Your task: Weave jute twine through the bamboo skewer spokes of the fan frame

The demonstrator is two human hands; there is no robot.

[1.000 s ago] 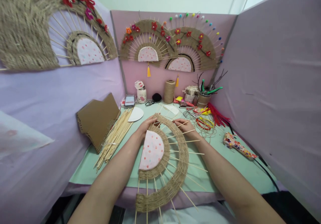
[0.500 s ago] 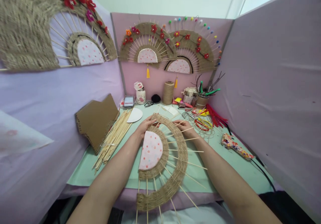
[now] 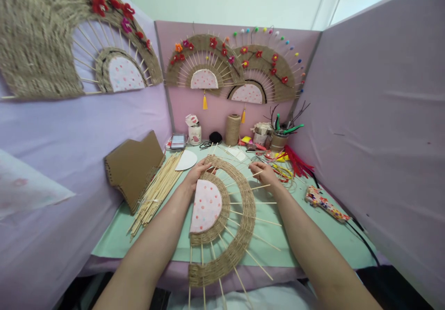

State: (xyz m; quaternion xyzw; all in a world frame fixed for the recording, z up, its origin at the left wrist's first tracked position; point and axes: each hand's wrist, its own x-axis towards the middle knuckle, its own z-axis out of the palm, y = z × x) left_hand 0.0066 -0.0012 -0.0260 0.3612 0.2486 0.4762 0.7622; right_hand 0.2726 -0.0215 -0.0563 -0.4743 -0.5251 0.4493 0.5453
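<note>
A half-round woven fan (image 3: 248,208) with thin sticks fanning outward is held on its side above the table's front. Its inner half-circle (image 3: 207,205) is white with pink and red dots. My left hand (image 3: 197,173) is closed round the fan's upper end, its fingers partly behind the weave. To the right of the woven band, my right hand (image 3: 264,173) is closed, thumb and fingertips pinched together near the stick ends. Whatever lies between those fingertips is too small to make out.
Bundled sticks (image 3: 158,192) and brown cardboard (image 3: 134,166) lie at left. A twine spool (image 3: 232,130), a jar (image 3: 195,134) and a tool pot (image 3: 279,139) stand behind. A patterned glue gun (image 3: 327,203) and red strips (image 3: 297,161) are at right. Finished fans (image 3: 285,62) hang on the back panel.
My right hand has moved right, away from the woven band, and its fingers now show pinched. The fan has shifted slightly left with my left hand still on it.
</note>
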